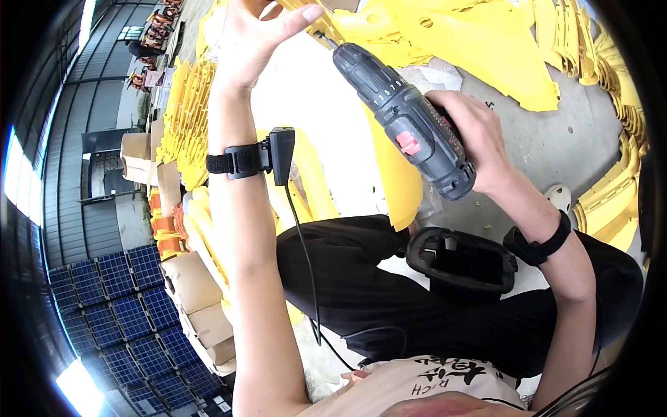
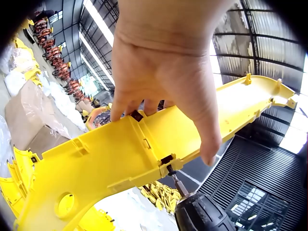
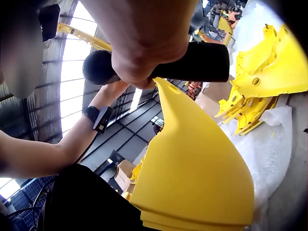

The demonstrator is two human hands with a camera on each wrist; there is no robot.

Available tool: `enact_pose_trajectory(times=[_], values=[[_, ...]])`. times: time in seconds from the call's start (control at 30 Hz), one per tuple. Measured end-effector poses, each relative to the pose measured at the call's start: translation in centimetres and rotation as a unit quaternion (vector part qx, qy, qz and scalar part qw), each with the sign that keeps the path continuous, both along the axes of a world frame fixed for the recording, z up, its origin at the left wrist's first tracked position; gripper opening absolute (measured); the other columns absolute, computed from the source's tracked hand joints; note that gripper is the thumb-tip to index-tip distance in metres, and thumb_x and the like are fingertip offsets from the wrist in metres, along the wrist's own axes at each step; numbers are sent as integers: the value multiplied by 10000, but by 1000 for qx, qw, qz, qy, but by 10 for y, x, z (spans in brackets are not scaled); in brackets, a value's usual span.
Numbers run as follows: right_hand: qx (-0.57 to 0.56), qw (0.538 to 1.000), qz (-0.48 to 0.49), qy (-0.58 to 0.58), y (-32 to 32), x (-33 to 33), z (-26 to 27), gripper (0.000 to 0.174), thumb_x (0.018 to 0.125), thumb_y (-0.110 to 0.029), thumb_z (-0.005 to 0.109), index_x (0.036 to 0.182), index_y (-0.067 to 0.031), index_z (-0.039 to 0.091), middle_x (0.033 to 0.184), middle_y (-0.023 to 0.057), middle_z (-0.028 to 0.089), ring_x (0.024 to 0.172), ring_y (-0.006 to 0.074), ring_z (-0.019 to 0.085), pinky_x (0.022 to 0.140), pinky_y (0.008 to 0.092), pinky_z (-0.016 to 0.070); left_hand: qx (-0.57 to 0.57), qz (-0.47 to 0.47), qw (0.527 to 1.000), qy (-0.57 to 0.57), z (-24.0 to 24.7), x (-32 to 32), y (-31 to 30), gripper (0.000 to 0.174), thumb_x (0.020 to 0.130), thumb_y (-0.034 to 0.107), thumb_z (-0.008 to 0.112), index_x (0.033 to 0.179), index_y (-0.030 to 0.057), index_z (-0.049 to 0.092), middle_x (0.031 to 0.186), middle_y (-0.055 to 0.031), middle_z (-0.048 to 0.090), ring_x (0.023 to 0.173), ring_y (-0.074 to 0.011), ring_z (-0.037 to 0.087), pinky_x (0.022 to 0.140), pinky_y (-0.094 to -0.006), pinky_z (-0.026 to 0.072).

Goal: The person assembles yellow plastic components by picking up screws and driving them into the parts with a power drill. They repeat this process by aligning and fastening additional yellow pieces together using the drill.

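Observation:
My right hand (image 1: 479,135) grips a black cordless drill (image 1: 399,115) by its handle. The drill's chuck (image 2: 199,214) points up at a yellow plastic panel (image 2: 110,154), and its bit meets a dark screw at a small black clip (image 2: 167,160) on the panel's edge. My left hand (image 2: 163,72) holds this panel near the middle, fingers over its far edge and thumb laid across the near edge. In the right wrist view, the panel's broad smooth end (image 3: 197,163) hangs below the drill.
Stacked yellow panels (image 1: 184,118) stand at the left, beside cardboard boxes (image 1: 194,285) and blue crates (image 1: 125,292). More yellow panels (image 1: 604,201) lie on the floor at the right. An open black container (image 1: 500,278) sits by my legs. Clear plastic wrap (image 3: 274,149) covers some floor.

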State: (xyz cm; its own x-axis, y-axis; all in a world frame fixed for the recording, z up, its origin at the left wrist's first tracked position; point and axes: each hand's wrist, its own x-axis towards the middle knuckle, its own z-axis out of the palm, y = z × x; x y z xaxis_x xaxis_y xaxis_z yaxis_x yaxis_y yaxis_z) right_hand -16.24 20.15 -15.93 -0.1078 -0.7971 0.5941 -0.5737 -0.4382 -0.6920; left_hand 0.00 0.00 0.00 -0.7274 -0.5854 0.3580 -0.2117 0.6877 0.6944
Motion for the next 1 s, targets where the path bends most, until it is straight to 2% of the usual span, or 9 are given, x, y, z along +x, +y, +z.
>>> enact_pose_trajectory(times=[0.07, 0.3, 0.4, 0.47, 0.67, 0.8, 0.87, 1.0], values=[[-57, 997, -46, 21, -2, 4, -3, 503, 660, -226, 761, 1083, -38, 564, 895, 128, 667, 797, 326, 646, 691, 411, 489, -11, -23, 999, 32, -3, -1, -4, 833, 710, 274, 863, 1342, 25, 381, 1123, -70, 555, 1083, -201, 539, 959, -342, 443], [-55, 996, -72, 25, -1, 10, -5, 483, 638, -220, 751, 1041, -31, 562, 846, 124, 644, 762, 324, 631, 668, 415, 476, 11, -3, 1000, 23, 1, -9, 7, 874, 694, 295, 872, 1353, 13, 371, 1148, -80, 555, 1114, -207, 529, 977, -352, 433], [-35, 995, -80, 47, -1, 9, -6, 456, 639, -221, 743, 1015, -33, 567, 821, 119, 630, 748, 323, 625, 660, 417, 469, -1, -25, 999, 28, -5, -8, 0, 914, 686, 305, 876, 1376, 14, 353, 1175, -93, 546, 1137, -213, 520, 995, -360, 424], [-25, 995, -86, 43, 0, 11, -5, 432, 640, -220, 735, 995, -34, 572, 804, 119, 619, 741, 328, 619, 651, 420, 462, -28, 6, 999, 32, -9, -8, 1, 959, 681, 309, 880, 1403, 13, 324, 1206, -104, 528, 1162, -225, 510, 1007, -367, 420], [-14, 995, -82, 54, 0, 9, -5, 403, 655, -208, 725, 990, -40, 578, 798, 122, 612, 740, 332, 617, 646, 421, 459, 44, -9, 997, 56, -11, -10, 2, 1024, 662, 320, 890, 1429, 15, 284, 1254, -120, 503, 1206, -255, 490, 1022, -386, 418], [3, 995, -92, 50, -1, 12, -7, 383, 668, -205, 720, 988, -48, 579, 799, 111, 612, 753, 322, 618, 668, 414, 459, 50, 23, 997, 46, -6, -16, 17, 1024, 664, 330, 888, 1431, 22, 284, 1253, -126, 506, 1194, -262, 502, 1021, -394, 423], [-6, 986, -136, 97, -3, 12, -4, 358, 680, -200, 712, 979, -55, 579, 806, 101, 616, 766, 311, 617, 695, 406, 458, 47, 33, 998, 35, -12, -11, 5, 1014, 669, 335, 885, 1429, 28, 289, 1255, -140, 508, 1177, -269, 519, 1013, -400, 434], [-11, 990, -123, 67, -2, 13, -9, 337, 687, -183, 707, 973, -63, 577, 805, 93, 615, 758, 304, 612, 698, 401, 454, 31, 29, 998, 39, -10, -13, 11, 1008, 668, 331, 887, 1425, 26, 297, 1255, -150, 516, 1165, -266, 533, 1005, -398, 444]])
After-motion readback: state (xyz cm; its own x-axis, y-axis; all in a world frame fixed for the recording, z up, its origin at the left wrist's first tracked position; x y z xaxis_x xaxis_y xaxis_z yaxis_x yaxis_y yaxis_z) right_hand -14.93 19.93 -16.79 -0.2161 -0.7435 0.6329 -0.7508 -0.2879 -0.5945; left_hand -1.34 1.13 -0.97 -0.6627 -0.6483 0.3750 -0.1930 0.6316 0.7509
